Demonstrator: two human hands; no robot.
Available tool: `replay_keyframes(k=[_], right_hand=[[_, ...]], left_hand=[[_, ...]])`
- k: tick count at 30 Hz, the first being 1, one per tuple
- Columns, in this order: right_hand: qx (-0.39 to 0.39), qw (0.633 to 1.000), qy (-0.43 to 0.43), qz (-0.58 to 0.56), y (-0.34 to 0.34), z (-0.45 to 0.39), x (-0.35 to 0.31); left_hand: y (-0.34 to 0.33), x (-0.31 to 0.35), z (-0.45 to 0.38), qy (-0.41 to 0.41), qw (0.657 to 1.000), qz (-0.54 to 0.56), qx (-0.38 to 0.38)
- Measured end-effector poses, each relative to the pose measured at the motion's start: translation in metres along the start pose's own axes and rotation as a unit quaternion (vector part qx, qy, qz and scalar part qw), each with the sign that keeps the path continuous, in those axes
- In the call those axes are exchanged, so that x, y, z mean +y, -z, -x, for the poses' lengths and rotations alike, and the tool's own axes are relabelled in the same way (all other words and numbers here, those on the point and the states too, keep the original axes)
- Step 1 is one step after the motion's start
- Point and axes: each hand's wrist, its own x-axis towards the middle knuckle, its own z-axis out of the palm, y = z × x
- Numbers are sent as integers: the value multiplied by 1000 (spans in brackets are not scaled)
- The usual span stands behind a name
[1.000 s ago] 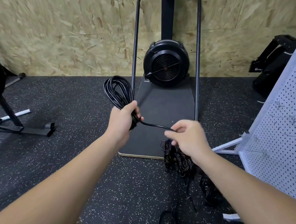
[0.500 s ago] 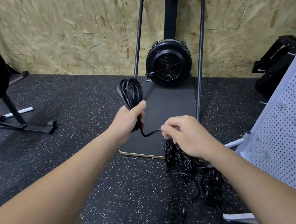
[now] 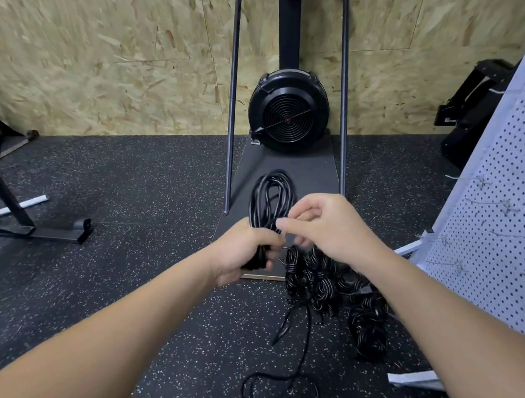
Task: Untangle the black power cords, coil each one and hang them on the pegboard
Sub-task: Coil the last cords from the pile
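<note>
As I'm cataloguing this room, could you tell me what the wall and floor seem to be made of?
Wall: apparently oriented strand board, unpainted; pressed wood flakes show. Floor: probably rubber matting, matte black with pale speckles.

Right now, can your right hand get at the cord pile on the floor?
Probably yes: the right hand hovers just above the cord pile with nothing between them, though its fingers are busy at the coil in the left hand.
</note>
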Motion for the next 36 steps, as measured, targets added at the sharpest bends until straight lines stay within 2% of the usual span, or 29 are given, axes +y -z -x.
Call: replay_keyframes(k=[2, 4, 8, 10, 12, 16, 21, 23, 25, 27, 28, 32, 36], right_hand=[[-47, 997, -51, -32, 0, 1, 12], [-54, 992, -103, -55, -7, 1, 25], [22, 984, -123, -124, -10, -1, 26], [73, 978, -107, -166, -6, -2, 17], [85, 977, -85, -175, -2, -4, 6], [47, 977, -44, -205, 7, -4, -15], [116, 961, -19, -252, 2, -3, -31], [156, 960, -4, -234, -3, -2, -30], [208, 971, 41, -107, -3, -3, -26], [252, 963, 85, 32, -1, -1, -23], [265, 957, 102, 54, 0, 0, -23], [289, 944, 148, 59, -1, -1, -21], [285, 950, 127, 15, -3, -7, -15]], left_hand=[[3, 3, -2, -23, 999, 31, 30], [7, 5, -5, -44, 996, 69, 44], [13, 11, -8, -77, 989, 101, 77], [18, 13, -9, -91, 987, 88, 97], [24, 12, -9, -89, 989, 52, 110], [23, 2, -6, -38, 997, -47, 50], [-7, -5, 5, -18, 998, -3, -58], [-17, -5, 7, -20, 997, 17, -77], [-22, -5, 7, -18, 997, 25, -69], [-20, -4, 4, -28, 997, -3, -72], [-19, -3, 4, -32, 996, -12, -80], [-20, -4, 3, -12, 994, 37, -104], [-24, -10, -2, -21, 998, 62, -13]])
